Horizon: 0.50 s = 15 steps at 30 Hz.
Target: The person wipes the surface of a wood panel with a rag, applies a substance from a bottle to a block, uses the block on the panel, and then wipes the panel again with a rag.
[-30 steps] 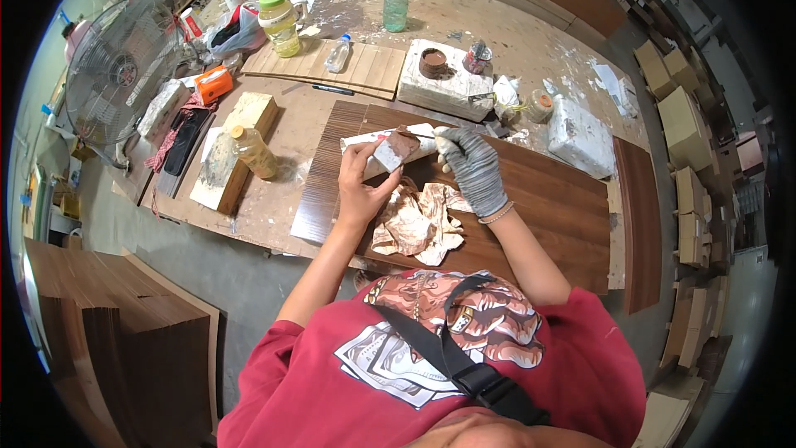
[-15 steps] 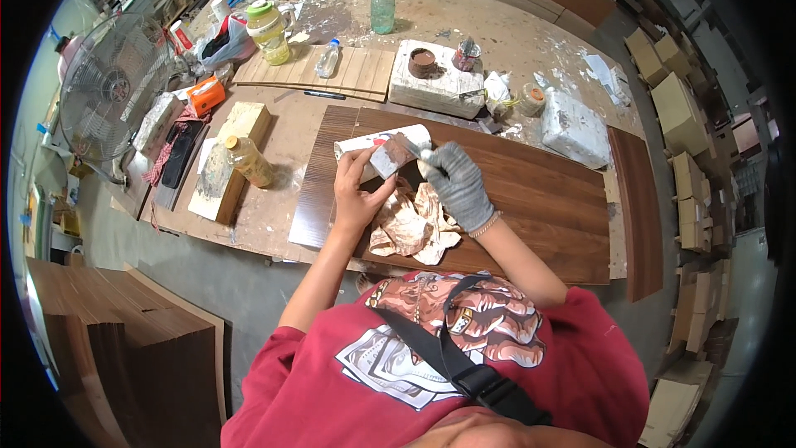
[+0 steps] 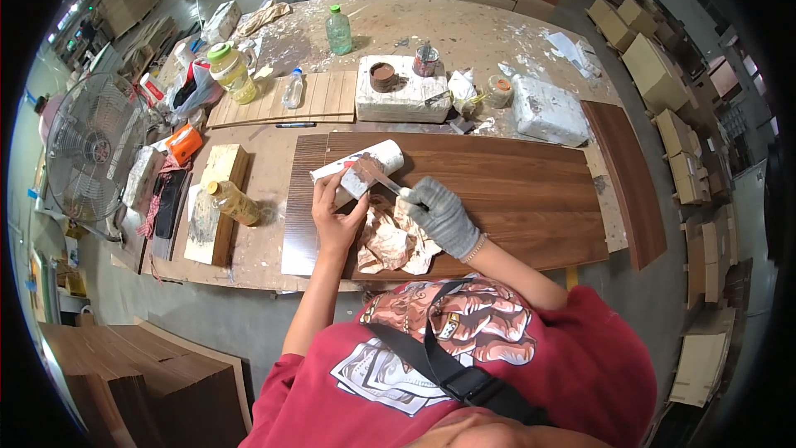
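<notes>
Far left, a fan [image 3: 89, 143] stands off the bench edge. Next to it an orange tool [image 3: 183, 143] and a dark flat case [image 3: 169, 203], then a wood block [image 3: 217, 199] with a yellow bottle [image 3: 234, 202] lying across it.

Left hand [image 3: 336, 214], bare, forearm coming up from lower edge, slightly bent at wrist, fingers curled up around the lower end of a white tube [image 3: 358, 168]. Clamped on it. Tube lies just above the dark panel's [image 3: 514, 199] left end, long axis running lower-left to upper-right, far end pointing toward the white block [image 3: 404, 99]. Low tilt, nearly flat.

Putty knife [image 3: 367, 174] blade sits against the tube's middle, brown paste on it. Handle runs down-right into the right hand [image 3: 442, 216], grey glove, fist closed on the handle, knuckles up. Right forearm comes in from lower right, elbow bent. Hands are near each other, not touching, joined only through knife on tube.

Crumpled paper [image 3: 391, 241] lies on the panel between the two wrists, just below the tube.

Behind: slatted board [image 3: 286, 98] with small clear bottle [image 3: 293, 89], green-cap bottle [image 3: 337, 30], brown cup [image 3: 382, 76] on the white block. Right of that a tape roll [image 3: 498, 90] and a wrapped white bundle [image 3: 549, 110]. Far right, a narrow brown plank [image 3: 632, 182] beside the panel.
</notes>
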{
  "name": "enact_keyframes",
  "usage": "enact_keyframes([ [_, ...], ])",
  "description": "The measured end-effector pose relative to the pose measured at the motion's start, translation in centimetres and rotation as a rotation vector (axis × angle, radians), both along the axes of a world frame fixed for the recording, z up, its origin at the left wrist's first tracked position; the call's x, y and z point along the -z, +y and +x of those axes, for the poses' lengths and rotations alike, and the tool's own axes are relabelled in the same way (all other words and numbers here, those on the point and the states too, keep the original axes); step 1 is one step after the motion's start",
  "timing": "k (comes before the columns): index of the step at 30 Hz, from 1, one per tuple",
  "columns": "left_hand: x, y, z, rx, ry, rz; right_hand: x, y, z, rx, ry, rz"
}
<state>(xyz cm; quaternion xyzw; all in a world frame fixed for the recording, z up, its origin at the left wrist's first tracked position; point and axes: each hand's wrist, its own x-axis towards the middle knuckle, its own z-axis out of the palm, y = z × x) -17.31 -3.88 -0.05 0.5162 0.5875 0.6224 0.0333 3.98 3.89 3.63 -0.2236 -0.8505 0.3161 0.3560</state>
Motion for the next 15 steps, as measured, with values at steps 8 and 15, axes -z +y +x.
enact_keyframes([
  [8,-0.1,1.8,0.6,-0.019,0.086,-0.079,-1.5,3.2,-1.3,0.064,0.200,0.093],
  [15,-0.6,3.1,1.7,0.030,0.030,-0.076,0.2,3.4,1.8,0.043,0.355,-0.501],
])
